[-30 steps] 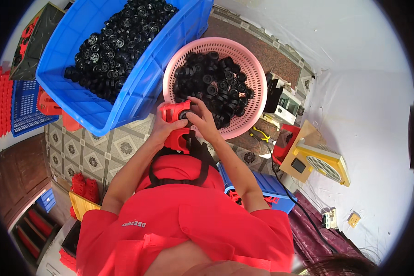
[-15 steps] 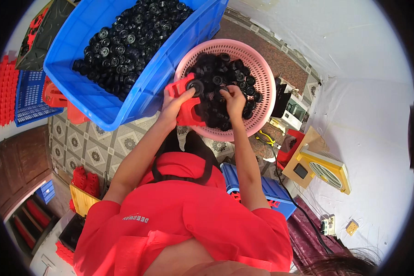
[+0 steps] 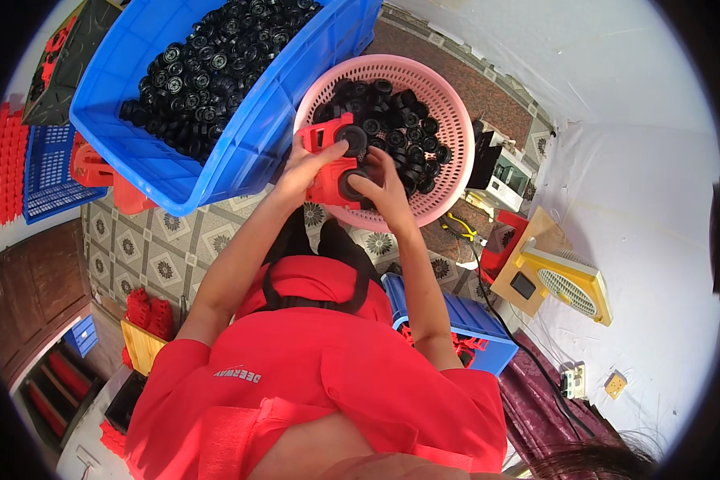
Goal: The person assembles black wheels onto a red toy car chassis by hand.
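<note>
My left hand [image 3: 300,174] grips a red plastic toy car body [image 3: 322,187] by its left side, over the near left part of a pink basket [image 3: 461,132]. One black wheel [image 3: 351,142] sits at the body's far right corner, beside my left thumb. Against the near right corner, my right hand [image 3: 390,194] presses a second black wheel [image 3: 350,185] with its thumb, fingers curled around the edge. Whether that wheel is fully seated cannot be seen. Loose black wheels [image 3: 414,132] lie heaped in the basket below.
A large blue bin [image 3: 244,132] full of black wheels stands at the far left. Near my right elbow is a blue crate [image 3: 488,320] with red parts. Yellow-handled pliers [image 3: 461,228] and a white device [image 3: 500,182] lie right of the basket; a yellow fan-like unit [image 3: 572,290] stands beyond.
My right hand has come up from the heaped wheels to the toy car body with a wheel. That wheel now rests at the body's near corner. The view has shifted slightly.
</note>
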Available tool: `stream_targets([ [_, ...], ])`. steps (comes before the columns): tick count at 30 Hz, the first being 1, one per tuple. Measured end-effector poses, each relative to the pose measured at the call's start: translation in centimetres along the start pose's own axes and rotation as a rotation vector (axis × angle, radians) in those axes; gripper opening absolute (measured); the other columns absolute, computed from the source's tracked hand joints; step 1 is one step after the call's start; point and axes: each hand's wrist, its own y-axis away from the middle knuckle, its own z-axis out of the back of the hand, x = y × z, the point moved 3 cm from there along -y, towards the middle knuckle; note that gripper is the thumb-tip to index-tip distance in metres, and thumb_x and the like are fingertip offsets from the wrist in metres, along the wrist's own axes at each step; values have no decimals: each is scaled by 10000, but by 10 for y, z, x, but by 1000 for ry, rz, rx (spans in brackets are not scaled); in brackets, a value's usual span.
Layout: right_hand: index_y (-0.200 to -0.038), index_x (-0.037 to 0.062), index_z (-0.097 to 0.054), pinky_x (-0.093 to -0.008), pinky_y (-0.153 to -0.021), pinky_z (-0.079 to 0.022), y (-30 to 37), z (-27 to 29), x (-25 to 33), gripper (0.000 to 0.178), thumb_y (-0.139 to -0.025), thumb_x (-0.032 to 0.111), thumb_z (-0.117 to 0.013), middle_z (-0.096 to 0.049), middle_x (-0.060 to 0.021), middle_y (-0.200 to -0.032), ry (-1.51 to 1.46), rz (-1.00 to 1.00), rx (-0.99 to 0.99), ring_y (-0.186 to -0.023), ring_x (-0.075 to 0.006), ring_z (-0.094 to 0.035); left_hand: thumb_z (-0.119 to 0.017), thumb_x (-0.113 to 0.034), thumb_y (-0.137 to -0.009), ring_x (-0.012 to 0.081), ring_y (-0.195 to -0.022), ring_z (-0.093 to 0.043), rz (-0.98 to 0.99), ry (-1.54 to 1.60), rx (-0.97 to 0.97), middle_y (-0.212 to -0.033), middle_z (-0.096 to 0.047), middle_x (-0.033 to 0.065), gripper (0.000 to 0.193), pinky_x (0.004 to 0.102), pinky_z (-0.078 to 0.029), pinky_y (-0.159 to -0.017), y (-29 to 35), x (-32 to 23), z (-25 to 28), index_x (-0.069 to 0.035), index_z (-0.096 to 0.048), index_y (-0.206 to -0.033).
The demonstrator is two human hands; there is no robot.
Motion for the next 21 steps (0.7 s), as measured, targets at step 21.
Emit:
stream_targets([
  [21, -1368, -22, -435, -351, -1017, -406, 5, 2, 13, 741, -690, 46, -724, -552, -130, -1258, -997, -331, 198, -1174, -223, -527, -815, -131, -694, 222, -1176, -538, -182, -205, 305, -1307, -508, 119, 905, 368, -459, -1005, 36, 5, -7, -60, -281, -1422],
])
